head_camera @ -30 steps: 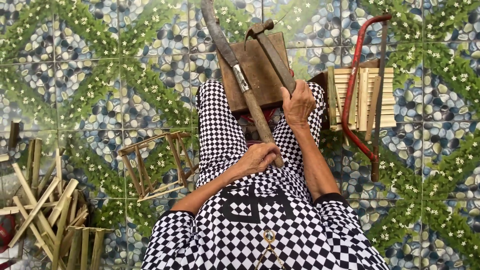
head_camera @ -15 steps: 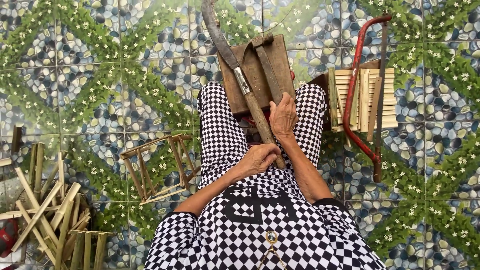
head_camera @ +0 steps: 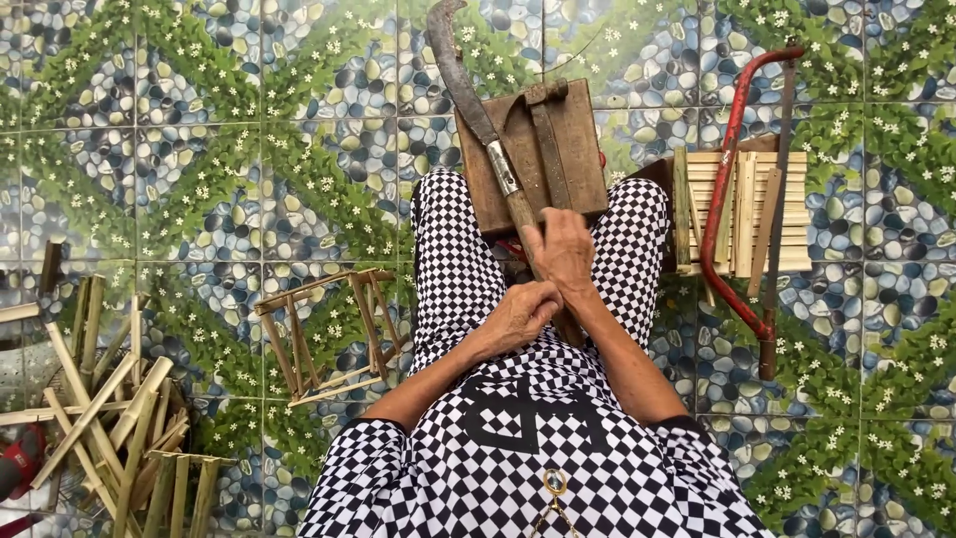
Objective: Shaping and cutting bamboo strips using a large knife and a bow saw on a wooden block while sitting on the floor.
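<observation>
A long knife (head_camera: 468, 95) with a dark curved blade lies slantwise over a brown wooden block (head_camera: 568, 149) that stands between my knees. Its wooden handle runs down toward my lap. My right hand (head_camera: 563, 254) is folded over the handle just below the block. My left hand (head_camera: 518, 314) sits lower, its fingers curled against the same handle near the end. I cannot see anything else in either hand. My legs and body are in black-and-white checked cloth.
A red-framed saw (head_camera: 732, 189) lies across a stack of pale bamboo slats (head_camera: 792, 214) at the right. A small bamboo frame (head_camera: 329, 334) rests on the patterned tile floor at my left. Several cut bamboo sticks (head_camera: 100, 418) are heaped at the lower left.
My right hand has slid from the block's right edge down onto the knife handle, close to my left hand. The left hand and the knife have barely moved.
</observation>
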